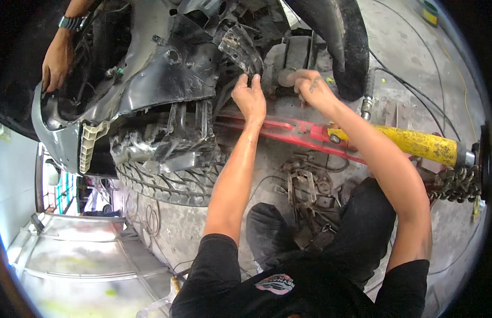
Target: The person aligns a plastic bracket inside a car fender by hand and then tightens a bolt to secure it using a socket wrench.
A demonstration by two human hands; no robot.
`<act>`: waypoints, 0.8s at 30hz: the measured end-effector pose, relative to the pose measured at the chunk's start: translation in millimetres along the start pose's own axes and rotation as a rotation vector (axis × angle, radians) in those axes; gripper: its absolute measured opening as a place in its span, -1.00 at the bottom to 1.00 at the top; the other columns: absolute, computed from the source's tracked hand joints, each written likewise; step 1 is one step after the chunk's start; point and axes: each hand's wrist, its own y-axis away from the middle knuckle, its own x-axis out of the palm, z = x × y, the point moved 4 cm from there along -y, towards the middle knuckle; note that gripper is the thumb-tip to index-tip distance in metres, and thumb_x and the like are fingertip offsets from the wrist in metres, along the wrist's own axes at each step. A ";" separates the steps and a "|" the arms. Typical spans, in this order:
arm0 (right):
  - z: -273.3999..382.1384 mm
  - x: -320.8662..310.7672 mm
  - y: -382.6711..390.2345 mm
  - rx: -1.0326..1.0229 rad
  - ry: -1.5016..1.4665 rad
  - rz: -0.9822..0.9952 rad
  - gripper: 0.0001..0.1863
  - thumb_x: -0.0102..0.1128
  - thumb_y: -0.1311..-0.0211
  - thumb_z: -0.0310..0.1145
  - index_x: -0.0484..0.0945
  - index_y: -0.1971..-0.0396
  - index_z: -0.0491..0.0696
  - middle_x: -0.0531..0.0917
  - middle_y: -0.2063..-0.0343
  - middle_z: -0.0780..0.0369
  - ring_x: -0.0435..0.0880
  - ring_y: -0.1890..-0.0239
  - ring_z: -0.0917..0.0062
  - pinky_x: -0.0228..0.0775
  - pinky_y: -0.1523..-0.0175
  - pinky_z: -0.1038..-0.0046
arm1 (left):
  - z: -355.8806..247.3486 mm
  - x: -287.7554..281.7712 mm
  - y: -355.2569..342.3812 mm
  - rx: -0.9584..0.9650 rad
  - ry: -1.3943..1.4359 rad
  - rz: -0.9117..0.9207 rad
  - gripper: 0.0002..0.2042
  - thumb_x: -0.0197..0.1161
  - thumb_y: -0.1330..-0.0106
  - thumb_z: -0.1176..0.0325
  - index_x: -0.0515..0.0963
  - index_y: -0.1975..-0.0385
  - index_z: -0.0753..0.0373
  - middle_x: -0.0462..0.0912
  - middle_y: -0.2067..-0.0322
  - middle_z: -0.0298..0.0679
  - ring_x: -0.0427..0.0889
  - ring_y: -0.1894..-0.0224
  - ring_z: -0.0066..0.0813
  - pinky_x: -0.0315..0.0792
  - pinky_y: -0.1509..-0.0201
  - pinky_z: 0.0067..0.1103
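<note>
Item: crumpled metal bracket (242,49), on the stripped car front above the tyre (169,183). I see my left hand (249,98) pinching its lower edge; right hand (311,87) fisted just beside it, contents unclear. Panel already removed, straightening apparently unfinished.

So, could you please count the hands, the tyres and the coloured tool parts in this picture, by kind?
Hands: 3 - the person's left hand and right hand on the damaged car front, plus another person's hand at upper left
Tyres: 2 - one lying flat, one upright
Red bar: 1
Yellow cylinder: 1
Total: 7
</note>
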 end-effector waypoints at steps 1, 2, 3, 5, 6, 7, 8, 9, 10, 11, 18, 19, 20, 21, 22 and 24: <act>2.3 5.7 -13.0 -0.003 -0.014 0.007 -0.61 -0.04 -0.28 -0.36 0.66 0.09 -0.28 0.66 0.48 0.07 0.68 0.53 0.42 0.57 0.34 0.41 | 5.4 -4.5 -1.0 -0.011 -0.025 -0.014 -0.83 0.34 -0.33 0.44 0.57 0.30 0.45 0.67 0.46 0.01 0.51 0.46 -0.21 0.44 0.22 -0.34; 6.7 8.0 -25.7 0.063 0.056 -0.007 -0.59 0.02 -0.32 -0.29 0.66 0.05 -0.26 0.69 0.43 0.03 0.72 0.45 0.31 0.59 0.25 0.35 | 5.0 -4.1 -1.6 -0.022 -0.036 -0.024 -0.83 0.35 -0.32 0.44 0.59 0.28 0.45 0.69 0.45 0.02 0.53 0.45 -0.19 0.45 0.22 -0.34; 12.1 10.8 -38.8 0.129 0.125 -0.020 -0.57 0.07 -0.35 -0.21 0.66 0.01 -0.24 0.71 0.39 -0.01 0.76 0.38 0.20 0.61 0.16 0.29 | 3.4 -3.2 -1.4 -0.017 -0.038 -0.022 -0.83 0.35 -0.32 0.44 0.59 0.28 0.45 0.69 0.45 0.02 0.53 0.45 -0.19 0.45 0.22 -0.34; -12.7 7.4 -75.4 0.052 0.204 -0.157 -0.54 0.11 -0.36 -0.13 0.67 0.01 -0.22 0.73 0.34 -0.05 0.76 0.25 0.11 0.58 0.04 0.24 | -12.1 12.1 7.5 -0.016 -0.078 -0.068 -0.84 0.36 -0.31 0.46 0.62 0.24 0.45 0.72 0.41 0.03 0.60 0.42 -0.20 0.46 0.20 -0.34; -17.3 11.3 -87.7 -0.038 0.266 -0.270 -0.50 0.16 -0.38 -0.05 0.68 0.01 -0.21 0.75 0.28 -0.09 0.76 0.11 0.01 0.55 -0.09 0.19 | -15.8 15.0 9.0 -0.015 -0.080 -0.067 -0.84 0.36 -0.31 0.46 0.62 0.24 0.45 0.72 0.41 0.03 0.60 0.42 -0.20 0.46 0.20 -0.34; -11.9 26.0 -92.7 -0.043 0.254 -0.260 -0.50 0.16 -0.38 -0.05 0.68 0.01 -0.21 0.75 0.28 -0.09 0.76 0.11 0.01 0.55 -0.09 0.19 | -16.7 10.7 8.6 0.003 -0.047 -0.082 -0.83 0.35 -0.31 0.46 0.62 0.23 0.45 0.73 0.40 0.03 0.62 0.40 -0.24 0.47 0.19 -0.35; -7.1 39.2 -94.6 -0.001 0.179 -0.228 -0.49 0.17 -0.37 -0.01 0.70 0.04 -0.20 0.75 0.24 -0.11 0.72 0.02 -0.02 0.50 -0.16 0.18 | -17.0 7.7 8.3 0.021 -0.010 -0.096 -0.83 0.35 -0.32 0.47 0.63 0.23 0.46 0.73 0.39 0.03 0.65 0.38 -0.28 0.47 0.19 -0.35; -2.9 47.6 -95.5 0.041 0.106 -0.197 -0.47 0.19 -0.37 0.04 0.72 0.07 -0.19 0.75 0.20 -0.12 0.67 -0.07 -0.05 0.44 -0.24 0.16 | -16.5 5.1 7.0 0.025 -0.020 -0.102 -0.83 0.35 -0.32 0.47 0.63 0.23 0.46 0.73 0.39 0.03 0.65 0.38 -0.28 0.47 0.19 -0.35; -17.4 51.1 -104.2 0.041 0.110 -0.152 -0.48 0.26 -0.39 -0.01 0.69 0.02 -0.23 0.65 0.46 0.12 0.63 0.54 0.43 0.45 0.38 0.35 | -15.6 9.6 7.9 -0.009 0.017 -0.089 -0.82 0.35 -0.32 0.45 0.62 0.23 0.47 0.74 0.38 0.01 0.64 0.37 -0.30 0.47 0.18 -0.36; -25.6 55.4 -106.6 0.042 0.107 -0.150 -0.48 0.26 -0.39 -0.01 0.69 0.02 -0.23 0.65 0.46 0.12 0.63 0.54 0.43 0.45 0.38 0.35 | -11.7 12.3 7.5 -0.043 0.048 -0.076 -0.81 0.35 -0.33 0.44 0.62 0.22 0.47 0.74 0.37 -0.01 0.64 0.36 -0.31 0.47 0.18 -0.37; -28.8 60.0 -120.0 -0.126 0.136 -0.129 -0.51 0.25 -0.36 0.02 0.75 0.16 -0.18 0.73 0.25 -0.14 0.72 0.04 -0.01 0.50 -0.09 0.16 | -9.4 -1.7 -8.9 -0.025 0.052 0.047 -0.73 0.27 -0.43 0.31 0.63 0.17 0.48 0.75 0.32 -0.02 0.68 0.30 -0.34 0.49 0.12 -0.39; -24.4 63.0 -119.0 -0.089 0.131 -0.096 -0.51 0.25 -0.36 0.02 0.75 0.16 -0.18 0.73 0.25 -0.14 0.72 0.04 -0.02 0.50 -0.09 0.16 | -17.0 -7.4 -16.3 -0.025 0.040 0.041 -0.73 0.27 -0.43 0.31 0.63 0.17 0.48 0.75 0.32 -0.02 0.68 0.30 -0.34 0.49 0.12 -0.39; -25.9 63.9 -120.0 -0.051 0.132 -0.069 -0.51 0.25 -0.36 0.02 0.75 0.16 -0.18 0.73 0.25 -0.15 0.72 0.04 -0.02 0.50 -0.09 0.16 | -21.9 -8.8 -24.8 -0.053 -0.020 0.059 -0.69 0.25 -0.44 0.27 0.64 0.19 0.50 0.75 0.32 0.05 0.70 0.27 -0.26 0.49 0.10 -0.36; -25.7 64.4 -122.2 -0.053 0.131 -0.065 -0.51 0.25 -0.36 0.02 0.75 0.16 -0.18 0.73 0.25 -0.15 0.72 0.04 -0.02 0.50 -0.09 0.16 | -25.3 -9.8 -32.3 -0.082 -0.079 0.076 -0.65 0.22 -0.45 0.23 0.64 0.21 0.51 0.75 0.31 0.12 0.73 0.25 -0.19 0.49 0.08 -0.33; -24.2 63.9 -126.4 -0.079 0.172 -0.068 -0.50 0.24 -0.36 0.02 0.75 0.16 -0.18 0.73 0.24 -0.15 0.72 0.04 -0.02 0.50 -0.09 0.15 | -27.1 -8.5 -43.4 -0.058 -0.114 0.048 -0.55 0.22 -0.44 0.15 0.63 0.32 0.58 0.72 0.36 0.24 0.76 0.24 0.02 0.50 0.08 -0.26; -24.4 64.0 -130.5 -0.109 0.213 -0.069 -0.50 0.24 -0.36 0.03 0.75 0.16 -0.18 0.73 0.24 -0.15 0.72 0.04 -0.03 0.51 -0.09 0.15 | -25.5 -5.8 -53.4 -0.135 -0.202 0.074 -0.51 0.23 -0.42 0.12 0.62 0.38 0.61 0.71 0.41 0.25 0.76 0.28 0.06 0.51 0.10 -0.23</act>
